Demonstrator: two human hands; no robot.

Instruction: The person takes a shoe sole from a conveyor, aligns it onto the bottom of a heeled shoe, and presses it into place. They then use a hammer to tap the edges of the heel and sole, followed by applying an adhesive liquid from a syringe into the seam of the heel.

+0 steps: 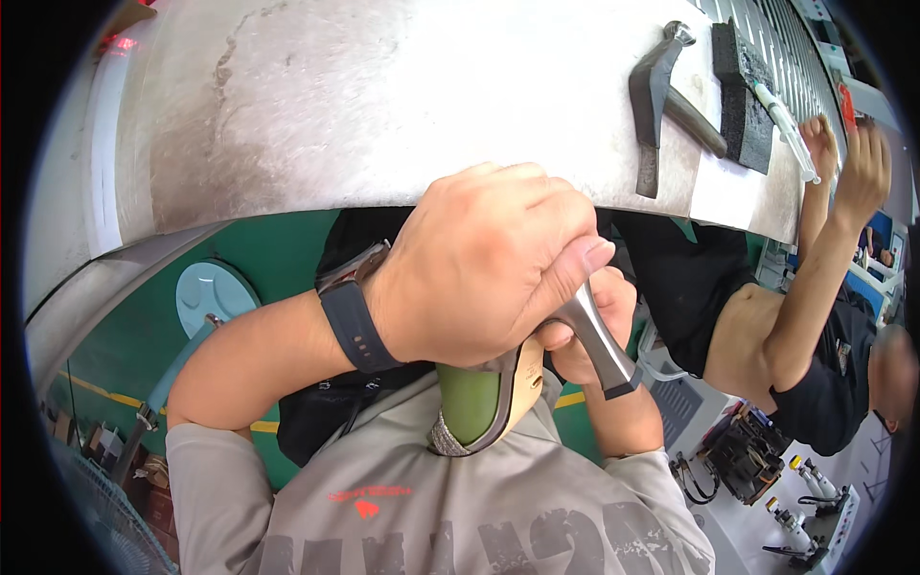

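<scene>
My left hand (489, 264), with a dark watch (355, 302) on its wrist, is closed over the upper part of a shoe in front of my chest. A silver metal tool (599, 340) with a flared end comes out beneath my left thumb; its other end is hidden. The shoe sits on a green last (470, 402) with its beige sole side (527, 379) to the right and a glittery grey heel edge (444, 438) toward me. Partly behind the tool, my right hand (609, 302) has its fingers curled and its thumb against the sole side.
Beyond my hands stretches a pale worn worktable (383, 105). A shoemaker's hammer (654, 91), a dark block (746, 105) and a white-and-green pen-like item (788, 132) lie at its right. Another person (767, 335) stands at right, hands raised; a pale blue round stool (213, 297) stands left.
</scene>
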